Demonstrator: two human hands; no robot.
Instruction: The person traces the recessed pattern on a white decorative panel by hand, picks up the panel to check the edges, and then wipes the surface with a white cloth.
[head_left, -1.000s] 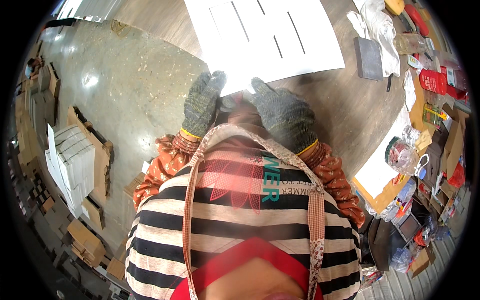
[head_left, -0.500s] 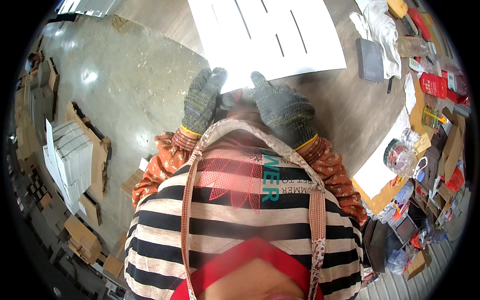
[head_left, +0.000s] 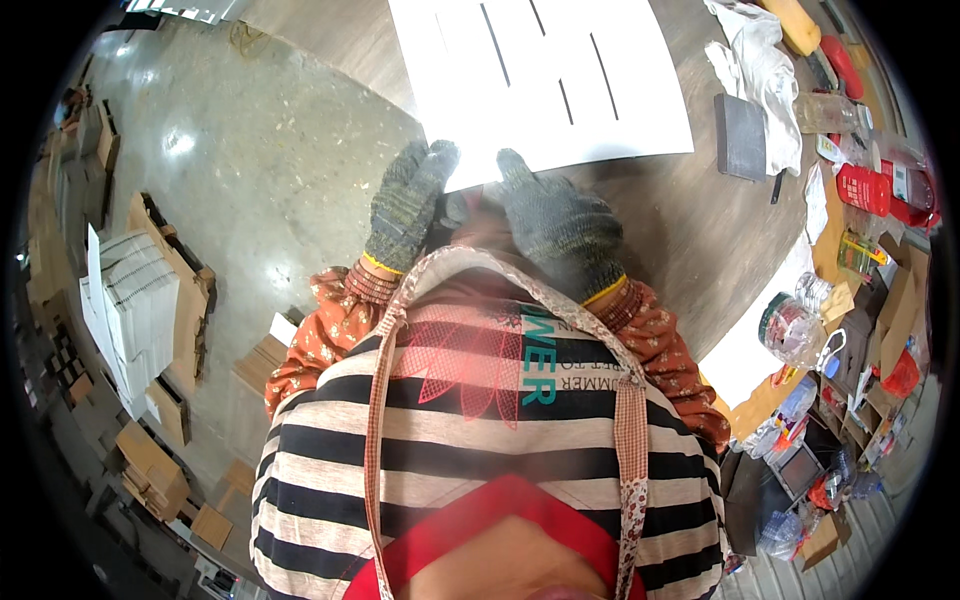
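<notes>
A white, slotted cardboard sheet [head_left: 540, 95] lies over the brown wood-grain table top, with several narrow dark cuts through it. Its near edge comes toward my body. At its near left corner, my left hand [head_left: 408, 207] in a dark grey knitted glove is closed on the edge, thumb pointing away from me. My right hand [head_left: 565, 228], gloved alike, is closed at the near edge further right, its thumb reaching up to the sheet. Fingers under the sheet are hidden.
To the right, the table [head_left: 690, 235] bears a dark grey block [head_left: 741, 137], white cloth [head_left: 757, 60], and a clear plastic jar [head_left: 790, 328] among bottles and clutter. On the floor at left stands a stack of white sheets [head_left: 140, 300] by brown cardboard [head_left: 187, 300].
The view has shifted slightly, so the sheet and table things sit a little lower in the picture. Both hands stay at the sheet's near edge.
</notes>
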